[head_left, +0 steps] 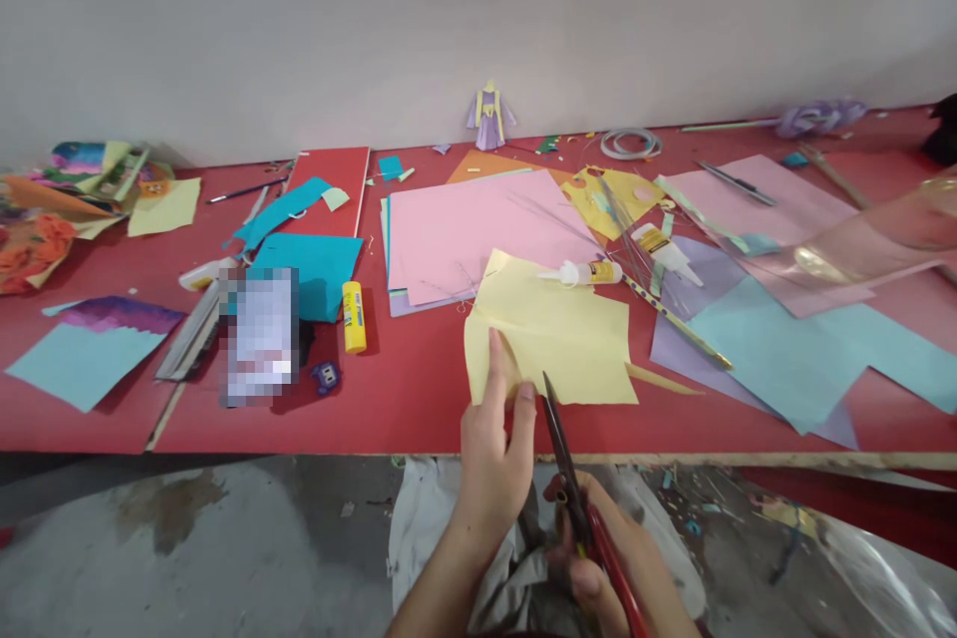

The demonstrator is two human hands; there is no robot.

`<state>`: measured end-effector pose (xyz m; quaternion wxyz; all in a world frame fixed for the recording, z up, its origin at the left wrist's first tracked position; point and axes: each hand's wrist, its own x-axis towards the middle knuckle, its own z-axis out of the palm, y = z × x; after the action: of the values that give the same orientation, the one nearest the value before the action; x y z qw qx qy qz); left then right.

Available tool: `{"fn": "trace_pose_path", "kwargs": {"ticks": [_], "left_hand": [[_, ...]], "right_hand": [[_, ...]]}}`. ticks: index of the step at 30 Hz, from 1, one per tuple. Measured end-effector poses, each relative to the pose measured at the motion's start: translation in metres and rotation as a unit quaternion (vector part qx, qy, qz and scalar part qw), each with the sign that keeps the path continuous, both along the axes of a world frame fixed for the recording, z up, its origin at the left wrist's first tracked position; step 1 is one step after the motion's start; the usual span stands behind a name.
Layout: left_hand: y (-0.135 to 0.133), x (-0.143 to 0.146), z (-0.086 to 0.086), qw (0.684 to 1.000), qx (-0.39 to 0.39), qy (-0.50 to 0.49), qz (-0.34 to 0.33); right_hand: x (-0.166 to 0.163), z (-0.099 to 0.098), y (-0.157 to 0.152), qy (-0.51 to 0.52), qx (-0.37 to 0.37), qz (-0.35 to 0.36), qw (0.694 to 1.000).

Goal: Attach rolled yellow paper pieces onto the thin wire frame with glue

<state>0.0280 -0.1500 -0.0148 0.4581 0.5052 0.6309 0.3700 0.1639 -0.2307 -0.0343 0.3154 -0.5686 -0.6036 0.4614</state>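
Note:
A pale yellow sheet of paper lies near the table's front edge, its left part creased and bent up. My left hand grips that sheet at its lower left, with the index finger lying along the paper and the thumb at the near edge. In my right hand is a pair of scissors with dark blades and red handles. The blades look closed and point up and away, with their tip at the sheet's near edge just right of my left thumb. A small white glue bottle rests on the sheet's far side.
Pink paper is stacked behind the sheet. To the left are a yellow glue stick and blue paper. Light blue paper and a second glue bottle lie right. A paper doll leans against the wall.

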Motion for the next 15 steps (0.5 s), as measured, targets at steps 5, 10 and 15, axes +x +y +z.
{"fn": "trace_pose_path", "kwargs": {"ticks": [5,10,15], "left_hand": [[0.0006,-0.001,0.0016,1.0,0.001,0.002,-0.009],[0.0014,-0.0016,0.0027,1.0,0.007,-0.006,-0.012],[0.001,-0.0013,0.004,1.0,0.005,0.017,-0.019]], "right_hand": [[0.0004,-0.0031,0.0004,0.003,0.006,0.004,1.0],[-0.0025,-0.0022,0.0017,0.006,-0.009,-0.009,1.0],[-0.0057,0.0035,0.0028,-0.001,-0.01,-0.01,1.0]]}}
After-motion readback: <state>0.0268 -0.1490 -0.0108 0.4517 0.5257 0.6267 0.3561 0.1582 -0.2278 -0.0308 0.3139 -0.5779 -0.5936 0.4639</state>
